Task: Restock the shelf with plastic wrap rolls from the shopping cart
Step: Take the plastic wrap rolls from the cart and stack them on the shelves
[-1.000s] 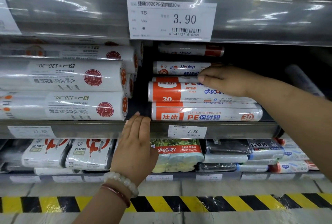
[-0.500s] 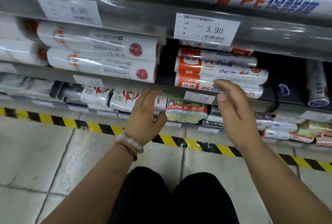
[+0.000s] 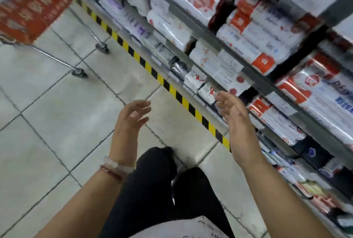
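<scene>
Plastic wrap rolls (image 3: 254, 33) are seen stacked on the shelf (image 3: 263, 84) at right, none held in either hand.

Both hands are raised over the tiled floor (image 3: 57, 123) with nothing grasped: the left hand (image 3: 129, 121) is spread with fingers (image 3: 142, 105) loosely extended, the right hand (image 3: 235, 123) is held open just in front of the lower shelf stock. A shopping cart (image 3: 28, 6), blurred, is parked at upper left beside the yellow-and-black floor tape (image 3: 162, 83). Bracelets (image 3: 114, 169) are worn on the left wrist.
</scene>
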